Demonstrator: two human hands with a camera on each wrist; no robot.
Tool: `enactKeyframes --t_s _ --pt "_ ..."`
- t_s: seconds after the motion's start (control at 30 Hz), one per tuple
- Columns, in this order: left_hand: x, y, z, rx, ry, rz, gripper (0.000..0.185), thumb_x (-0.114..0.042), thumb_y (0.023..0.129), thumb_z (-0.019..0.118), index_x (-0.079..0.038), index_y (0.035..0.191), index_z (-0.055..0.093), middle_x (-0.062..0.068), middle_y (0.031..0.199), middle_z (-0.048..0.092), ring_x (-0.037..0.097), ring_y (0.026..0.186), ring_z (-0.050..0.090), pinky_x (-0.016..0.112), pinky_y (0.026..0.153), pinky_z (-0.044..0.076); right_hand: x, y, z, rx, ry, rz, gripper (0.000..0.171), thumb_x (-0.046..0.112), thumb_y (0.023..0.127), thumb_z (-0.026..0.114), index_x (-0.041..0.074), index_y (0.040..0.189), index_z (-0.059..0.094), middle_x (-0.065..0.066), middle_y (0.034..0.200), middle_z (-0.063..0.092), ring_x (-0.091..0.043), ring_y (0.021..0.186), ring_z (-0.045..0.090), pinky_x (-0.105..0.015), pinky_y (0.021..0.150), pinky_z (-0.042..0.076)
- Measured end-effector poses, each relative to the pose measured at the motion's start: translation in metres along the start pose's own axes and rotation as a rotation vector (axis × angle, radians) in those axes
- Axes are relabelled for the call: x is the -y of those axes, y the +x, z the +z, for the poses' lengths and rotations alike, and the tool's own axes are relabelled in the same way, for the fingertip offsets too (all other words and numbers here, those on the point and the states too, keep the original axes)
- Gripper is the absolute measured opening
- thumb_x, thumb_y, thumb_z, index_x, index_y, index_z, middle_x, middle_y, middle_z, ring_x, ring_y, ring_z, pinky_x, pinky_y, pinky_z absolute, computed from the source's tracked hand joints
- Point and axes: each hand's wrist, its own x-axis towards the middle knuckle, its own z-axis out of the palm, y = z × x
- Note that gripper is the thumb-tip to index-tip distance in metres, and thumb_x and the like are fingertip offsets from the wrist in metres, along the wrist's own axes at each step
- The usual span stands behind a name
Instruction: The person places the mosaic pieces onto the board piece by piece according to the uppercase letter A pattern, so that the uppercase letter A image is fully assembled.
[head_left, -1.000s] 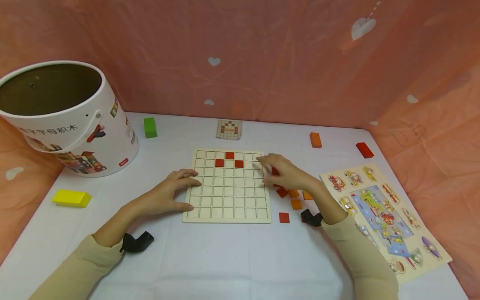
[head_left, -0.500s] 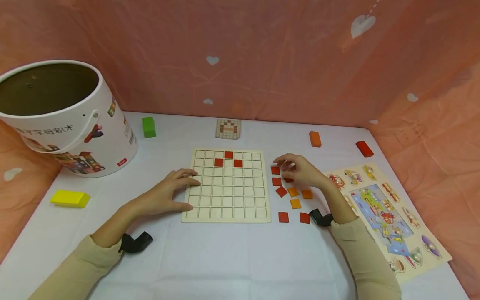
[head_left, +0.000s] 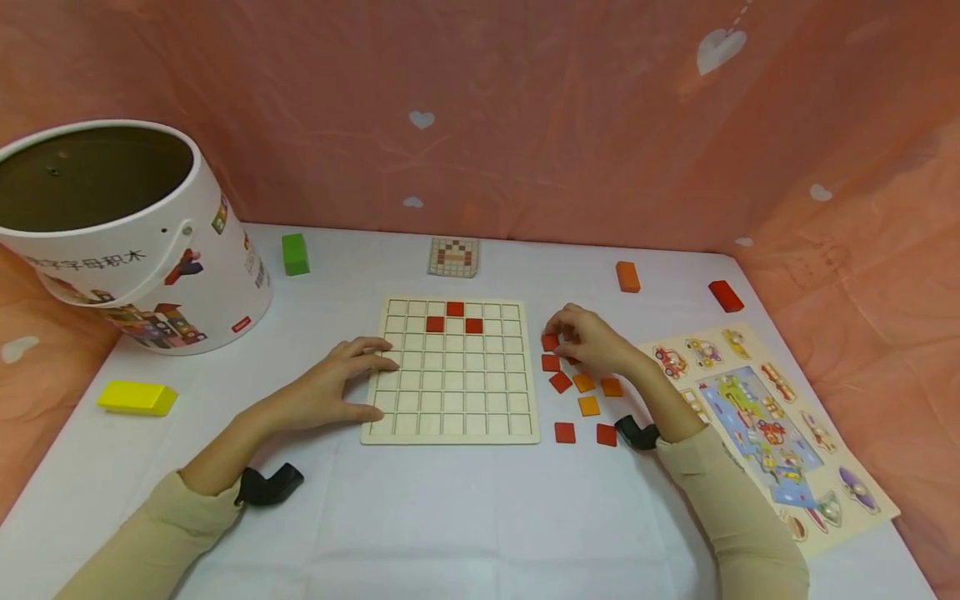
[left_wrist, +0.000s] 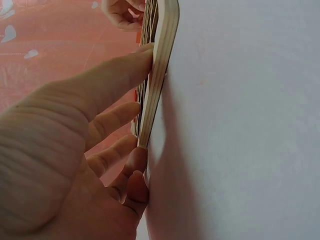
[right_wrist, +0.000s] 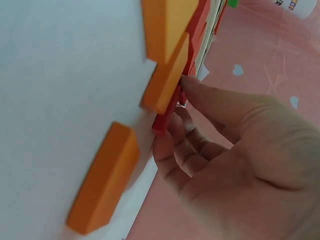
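A wooden grid board (head_left: 454, 425) lies flat, with three red square tiles (head_left: 454, 309) set in its upper rows. Along the board's left side my left hand (head_left: 330, 387) rests with fingers spread, thumb and fingertips on the edge; the left wrist view shows the thumb (left_wrist: 120, 70) against the rim. To the right of the board, my right hand (head_left: 588, 337) has its thumb and index finger at opposite edges of a red tile (head_left: 551, 342). Another red tile (right_wrist: 165, 120) lies beneath its curled fingers in the right wrist view, partly hidden.
Several loose red and orange tiles (head_left: 583, 382) lie below the right hand. A small pattern card (head_left: 453, 257) is behind the board. A white bucket (head_left: 225, 292) and a yellow block (head_left: 137, 398) stand left; a picture puzzle board (head_left: 840, 533) lies right.
My right hand moved right, from the board's edge to the loose tiles, and its thumb and index finger closed in on a red tile. The left hand stayed on the board.
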Motion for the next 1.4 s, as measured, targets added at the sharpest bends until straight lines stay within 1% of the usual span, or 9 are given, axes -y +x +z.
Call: enactKeyframes --t_s 0.17,0.33,0.4,0.5,0.6,0.73,0.9,1.1,1.4 --pt "-0.001 0.000 0.000 0.005 -0.004 0.000 0.060 -0.034 0.081 0.084 -0.011 0.132 0.061 0.013 0.150 0.039 0.037 0.140 0.028 0.062 0.109 0.028 0.006 0.003 -0.001 -0.024 0.029 0.008 0.014 -0.006 0.089 0.069 0.000 0.101 0.065 -0.009 0.095 0.063 -0.025 0.086 0.054 -0.032 0.077 0.048" --pt "-0.001 0.000 -0.002 0.000 0.001 -0.002 0.059 -0.031 0.081 0.084 -0.010 0.132 0.061 0.014 0.150 0.039 0.038 0.140 0.028 0.063 0.109 0.028 0.025 0.021 -0.002 -0.050 0.084 -0.064 0.017 -0.007 0.091 0.065 -0.004 0.108 0.067 -0.012 0.094 0.064 -0.024 0.077 0.057 -0.026 0.070 0.048" --pt "-0.001 0.000 -0.002 0.000 0.007 -0.003 0.059 -0.029 0.081 0.084 -0.009 0.132 0.061 0.014 0.150 0.039 0.038 0.140 0.028 0.063 0.109 0.028 0.037 0.031 0.001 -0.026 0.127 -0.102 0.019 -0.008 0.092 0.063 -0.006 0.110 0.067 -0.015 0.096 0.064 -0.025 0.078 0.059 -0.026 0.071 0.050" --pt "0.000 0.001 -0.002 0.002 0.009 -0.003 0.059 -0.029 0.081 0.085 -0.010 0.132 0.061 0.014 0.150 0.038 0.039 0.140 0.028 0.063 0.109 0.028 0.057 0.051 0.011 0.046 0.208 -0.143 0.018 -0.009 0.092 0.062 -0.009 0.110 0.067 -0.017 0.100 0.064 -0.028 0.080 0.064 -0.028 0.075 0.052" --pt "0.000 0.001 -0.002 0.004 0.009 -0.003 0.059 -0.029 0.081 0.085 -0.010 0.132 0.061 0.014 0.150 0.038 0.039 0.140 0.028 0.063 0.109 0.028 0.075 0.072 0.026 0.114 0.234 -0.184 0.017 -0.009 0.092 0.063 -0.009 0.109 0.067 -0.016 0.102 0.065 -0.026 0.086 0.065 -0.028 0.077 0.053" --pt "0.001 0.001 -0.001 0.005 0.011 -0.006 0.059 -0.029 0.080 0.085 -0.010 0.131 0.061 0.015 0.150 0.038 0.039 0.140 0.028 0.064 0.109 0.028 0.096 0.097 0.049 0.171 0.192 -0.243 0.015 -0.007 0.091 0.064 -0.007 0.106 0.068 -0.013 0.099 0.067 -0.021 0.088 0.060 -0.026 0.079 0.050" --pt "0.001 0.001 -0.001 0.008 0.012 0.001 0.059 -0.030 0.081 0.084 -0.010 0.132 0.061 0.014 0.150 0.039 0.039 0.140 0.028 0.063 0.109 0.028 0.112 0.112 0.068 0.216 0.147 -0.223 0.014 -0.008 0.091 0.064 -0.007 0.104 0.069 -0.014 0.092 0.067 -0.020 0.083 0.060 -0.024 0.075 0.050" --pt "0.000 0.000 -0.001 0.005 0.013 0.000 0.060 -0.030 0.081 0.085 -0.010 0.132 0.061 0.014 0.150 0.038 0.039 0.140 0.028 0.063 0.109 0.028 0.119 0.121 0.073 0.214 0.106 -0.180 0.011 -0.010 0.090 0.065 -0.004 0.098 0.069 -0.015 0.093 0.066 -0.022 0.086 0.061 -0.024 0.077 0.051" --pt "0.002 0.000 0.001 -0.006 0.007 0.014 0.059 -0.030 0.081 0.085 -0.011 0.131 0.062 0.013 0.150 0.039 0.038 0.140 0.029 0.063 0.109 0.027 0.123 0.123 0.078 0.227 0.016 -0.208 0.010 -0.008 0.090 0.067 -0.001 0.094 0.072 -0.011 0.093 0.068 -0.017 0.085 0.058 -0.022 0.076 0.048"
